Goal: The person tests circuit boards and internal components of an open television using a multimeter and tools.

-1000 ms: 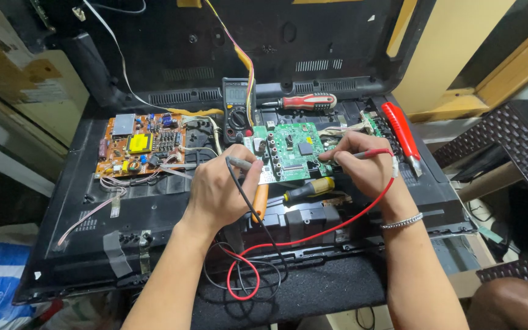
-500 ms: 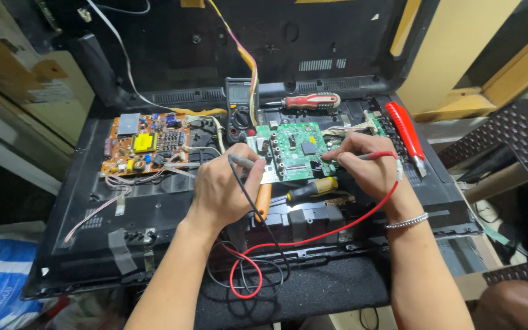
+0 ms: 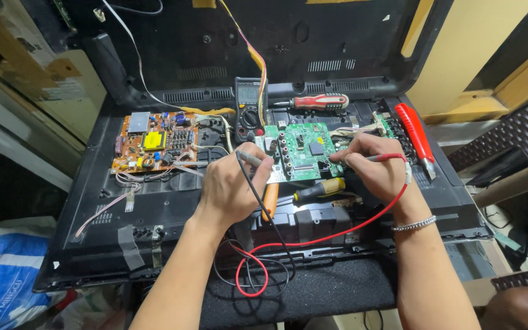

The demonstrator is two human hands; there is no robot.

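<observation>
My left hand [image 3: 232,186] grips a black test probe [image 3: 249,157], its tip at the left edge of a green circuit board [image 3: 300,150]. My right hand [image 3: 377,168] pinches a red test probe [image 3: 381,157] with its tip on the board's right side. Black and red leads [image 3: 258,269] loop down over the front. A dark multimeter [image 3: 249,110] lies just behind the board. All of this sits inside an opened black television back [image 3: 154,201].
An orange power board [image 3: 157,145] sits at the left. A red-handled screwdriver [image 3: 316,101] lies at the back, a red tool [image 3: 415,135] at the right, and a yellow-and-black screwdriver [image 3: 316,189] and an orange handle [image 3: 270,200] under my hands. A blue bag [image 3: 1,275] lies lower left.
Both hands stay on the probes at the green board; the left probe tip has shifted slightly toward the board's edge. The view has drifted a little.
</observation>
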